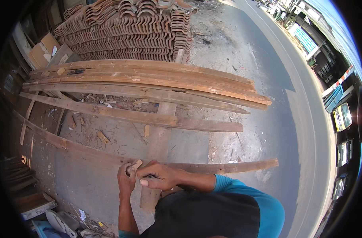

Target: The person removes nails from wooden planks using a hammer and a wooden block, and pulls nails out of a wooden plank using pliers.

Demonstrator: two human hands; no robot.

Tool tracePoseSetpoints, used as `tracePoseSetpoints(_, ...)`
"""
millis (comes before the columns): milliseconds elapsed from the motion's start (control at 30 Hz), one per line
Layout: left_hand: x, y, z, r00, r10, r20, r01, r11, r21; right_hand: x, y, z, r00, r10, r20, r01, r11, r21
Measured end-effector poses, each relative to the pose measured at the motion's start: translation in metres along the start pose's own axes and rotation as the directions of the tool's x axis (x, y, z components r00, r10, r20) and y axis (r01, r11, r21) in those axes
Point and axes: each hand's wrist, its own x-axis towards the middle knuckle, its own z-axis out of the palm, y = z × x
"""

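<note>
Close together in front of my body, both hands meet over the near wooden beam (220, 167). My left hand (126, 180) is closed around a small pale piece of wood (136, 164), whose end sticks up between the two hands. Right beside it, my right hand (160, 175) is curled with the thumb pointing left. Something dark shows inside its grip, too hidden to name. The near beam passes behind my hands from left to right, and a wide plank (152, 147) lies crosswise under it.
Farther off lie another single beam (204, 124) and a stack of long boards (157, 75). Curved clay roof tiles (121, 39) are piled behind them. Wood scraps (103, 137) litter the ground. A road (311, 119) with parked vehicles (342, 118) runs along the right.
</note>
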Motion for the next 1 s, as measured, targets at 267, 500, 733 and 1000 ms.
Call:
tracePoseSetpoints(267,0.090,-0.045,-0.026,0.699,-0.687,0.199,0.517,0.293,-0.805,-0.008,0.018,0.021,0.933,0.001,-0.359,0.014,0.999,0.039)
tracePoseSetpoints(500,0.055,-0.090,-0.063,0.751,-0.623,0.218,0.472,0.276,-0.837,-0.025,0.011,0.029,0.833,-0.089,-0.546,0.088,0.996,-0.028)
tracePoseSetpoints(733,-0.140,-0.148,-0.031,0.617,-0.699,0.363,0.573,0.082,-0.816,-0.049,0.019,0.045,0.732,-0.230,-0.642,0.199,0.972,-0.121)
tracePoseSetpoints(1000,-0.513,-0.228,-0.009,0.320,-0.927,0.195,0.924,0.352,0.153,-0.075,0.024,0.106,0.733,-0.322,-0.599,0.184,0.942,-0.281)
